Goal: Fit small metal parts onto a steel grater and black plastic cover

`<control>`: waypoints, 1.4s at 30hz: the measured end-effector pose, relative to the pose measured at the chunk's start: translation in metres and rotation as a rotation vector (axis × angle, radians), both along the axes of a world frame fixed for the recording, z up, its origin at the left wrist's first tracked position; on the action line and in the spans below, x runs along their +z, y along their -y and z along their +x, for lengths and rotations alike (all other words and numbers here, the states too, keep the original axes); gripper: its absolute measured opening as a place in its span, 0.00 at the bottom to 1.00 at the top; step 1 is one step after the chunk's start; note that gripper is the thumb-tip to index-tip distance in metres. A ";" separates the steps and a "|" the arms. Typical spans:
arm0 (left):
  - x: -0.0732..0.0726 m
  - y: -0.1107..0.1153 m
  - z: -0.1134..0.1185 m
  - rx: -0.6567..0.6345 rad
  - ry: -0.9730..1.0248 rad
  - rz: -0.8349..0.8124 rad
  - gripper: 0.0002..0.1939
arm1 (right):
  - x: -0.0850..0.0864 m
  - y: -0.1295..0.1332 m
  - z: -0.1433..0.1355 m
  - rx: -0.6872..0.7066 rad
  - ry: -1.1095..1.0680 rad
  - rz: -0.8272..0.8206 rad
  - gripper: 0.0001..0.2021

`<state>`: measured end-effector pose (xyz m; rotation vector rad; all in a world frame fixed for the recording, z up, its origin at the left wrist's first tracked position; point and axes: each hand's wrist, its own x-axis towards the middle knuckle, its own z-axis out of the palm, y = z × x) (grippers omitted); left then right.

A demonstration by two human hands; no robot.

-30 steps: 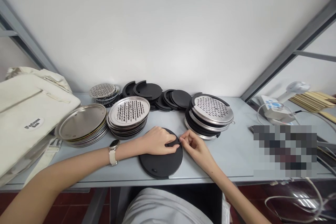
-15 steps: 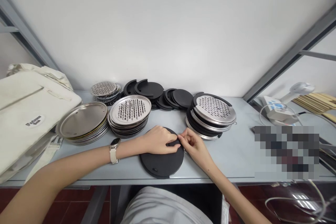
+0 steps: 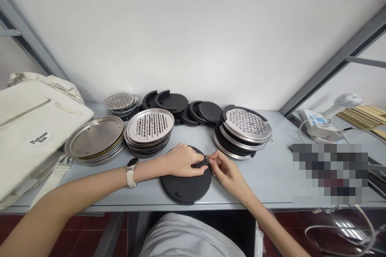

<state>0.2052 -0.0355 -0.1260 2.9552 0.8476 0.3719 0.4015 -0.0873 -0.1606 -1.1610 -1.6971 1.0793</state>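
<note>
A black disc (image 3: 187,186) with a small oval hole lies flat near the front edge of the table, a thin strip of metal showing at its lower right rim. My left hand (image 3: 182,161) rests across its upper part and steadies it, thumb and forefinger bent toward the right rim. At that rim is a small metal ring (image 3: 207,160), pinched in the fingertips of my right hand (image 3: 224,170). Some fingertips of both hands are hidden. Just beyond my right hand stands a stack of black discs and metal graters (image 3: 245,124).
Behind my left hand are a pile of metal graters (image 3: 149,128) and a pile of plain metal discs (image 3: 95,136). Black holders (image 3: 173,102) and small perforated plates (image 3: 119,101) line the wall. A cream bag (image 3: 39,128) fills the left; a scanner (image 3: 340,104) stands right.
My right hand has shifted slightly to the right, and the small metal ring now shows between the two hands. My left hand and the disc stay where they were.
</note>
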 end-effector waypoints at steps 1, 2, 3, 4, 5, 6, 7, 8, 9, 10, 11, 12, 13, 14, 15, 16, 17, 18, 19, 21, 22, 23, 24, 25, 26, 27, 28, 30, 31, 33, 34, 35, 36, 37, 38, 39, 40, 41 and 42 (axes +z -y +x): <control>0.000 0.000 0.000 0.001 0.001 -0.001 0.16 | 0.000 0.001 0.001 0.004 0.016 0.000 0.10; 0.000 0.001 0.000 0.003 0.001 -0.003 0.16 | 0.000 0.001 0.002 0.005 0.030 0.002 0.10; 0.000 0.001 -0.001 0.006 0.002 -0.005 0.16 | -0.001 0.001 0.002 0.006 0.043 0.006 0.10; 0.000 0.001 -0.001 0.006 0.004 -0.007 0.16 | -0.001 0.001 0.002 0.007 0.052 0.011 0.10; 0.000 0.001 -0.001 0.006 0.005 -0.010 0.16 | -0.002 0.001 0.003 0.009 0.058 0.015 0.10; 0.000 0.001 -0.001 0.006 0.006 -0.012 0.16 | -0.002 0.001 0.003 0.013 0.060 0.016 0.09; 0.000 0.001 -0.001 0.006 0.006 -0.014 0.16 | -0.002 0.001 0.003 0.019 0.059 0.014 0.09; 0.000 0.001 -0.001 0.008 0.007 -0.015 0.16 | -0.003 0.001 0.003 0.025 0.053 0.009 0.09; 0.000 0.001 -0.001 0.010 0.007 -0.017 0.16 | -0.003 0.001 0.003 0.032 0.044 0.002 0.09; 0.000 0.001 -0.001 0.010 0.006 -0.020 0.16 | -0.003 0.000 0.003 0.037 0.034 -0.004 0.09; 0.000 0.001 -0.001 0.011 0.005 -0.023 0.16 | -0.003 0.000 0.004 0.042 0.023 -0.012 0.08; 0.000 0.001 -0.001 0.011 0.004 -0.025 0.16 | -0.003 0.000 0.004 0.045 0.013 -0.019 0.08; 0.000 0.001 -0.001 0.010 0.002 -0.027 0.16 | -0.003 0.000 0.004 0.050 0.003 -0.024 0.08; 0.000 0.001 -0.001 0.008 0.003 -0.027 0.16 | -0.003 0.001 0.004 0.053 -0.005 -0.028 0.08; 0.000 0.001 -0.001 0.006 0.003 -0.027 0.15 | -0.003 0.001 0.004 0.055 -0.012 -0.030 0.08; 0.000 0.001 -0.001 0.005 0.005 -0.027 0.15 | -0.003 0.001 0.004 0.056 -0.018 -0.032 0.09; 0.000 0.001 -0.001 0.003 0.006 -0.029 0.15 | -0.003 0.001 0.004 0.054 -0.023 -0.032 0.09; 0.000 0.001 -0.001 0.001 0.007 -0.031 0.15 | -0.003 0.001 0.004 0.049 -0.027 -0.031 0.09; 0.000 0.001 -0.001 -0.001 0.008 -0.034 0.15 | -0.003 0.001 0.003 0.041 -0.033 -0.029 0.10; 0.000 0.001 -0.001 -0.003 0.010 -0.036 0.15 | -0.002 0.001 0.003 0.028 -0.046 -0.023 0.10; 0.000 0.001 -0.001 -0.004 0.011 -0.037 0.15 | -0.002 0.001 0.002 0.025 -0.052 -0.022 0.10; 0.000 0.001 0.000 -0.003 0.011 -0.037 0.16 | -0.001 0.001 0.002 0.023 -0.056 -0.022 0.10; 0.001 0.001 0.000 0.000 0.010 -0.037 0.16 | -0.001 0.001 0.001 0.024 -0.060 -0.025 0.10; 0.001 0.001 0.000 0.002 0.007 -0.035 0.16 | -0.001 0.000 0.001 0.026 -0.063 -0.029 0.11; 0.001 0.001 0.000 0.004 0.003 -0.033 0.16 | -0.001 0.000 0.001 0.027 -0.066 -0.032 0.11; 0.002 0.001 0.000 0.005 -0.001 -0.029 0.15 | -0.001 -0.001 0.001 0.027 -0.069 -0.032 0.11; 0.002 0.001 0.000 0.005 -0.005 -0.024 0.15 | -0.001 -0.001 0.001 0.025 -0.072 -0.030 0.11; 0.002 0.001 -0.001 0.002 -0.011 -0.017 0.15 | -0.002 -0.002 0.000 0.020 -0.072 -0.023 0.11; 0.001 0.001 -0.001 0.001 -0.014 -0.015 0.15 | -0.003 -0.002 0.000 0.015 -0.070 -0.018 0.11; 0.000 0.001 -0.001 0.002 -0.019 -0.014 0.16 | -0.003 -0.002 0.001 0.006 -0.058 -0.010 0.10; 0.000 0.001 -0.001 0.004 -0.021 -0.014 0.16 | -0.003 -0.001 0.001 0.006 -0.048 -0.007 0.10; 0.000 0.001 -0.001 0.006 -0.023 -0.015 0.16 | -0.003 -0.001 0.001 0.008 -0.036 -0.006 0.10; -0.001 0.000 -0.001 0.007 -0.025 -0.014 0.16 | -0.002 -0.001 0.001 0.010 -0.024 -0.004 0.11; -0.001 0.000 -0.001 0.007 -0.026 -0.013 0.16 | -0.001 0.000 0.001 0.014 -0.012 -0.004 0.11; -0.001 0.000 -0.001 0.007 -0.026 -0.011 0.16 | -0.001 0.000 0.001 0.017 -0.002 -0.003 0.12; -0.001 0.000 -0.001 0.005 -0.026 -0.009 0.16 | 0.000 0.001 0.002 0.018 0.004 -0.003 0.12; -0.001 0.000 -0.001 0.005 -0.026 -0.007 0.16 | 0.000 0.001 0.002 0.019 0.007 -0.003 0.12; -0.001 0.001 -0.001 0.005 -0.027 -0.007 0.16 | 0.000 0.001 0.002 0.018 0.009 -0.002 0.12; -0.001 0.001 -0.001 0.007 -0.027 -0.008 0.16 | 0.000 0.001 0.002 0.019 0.013 0.002 0.11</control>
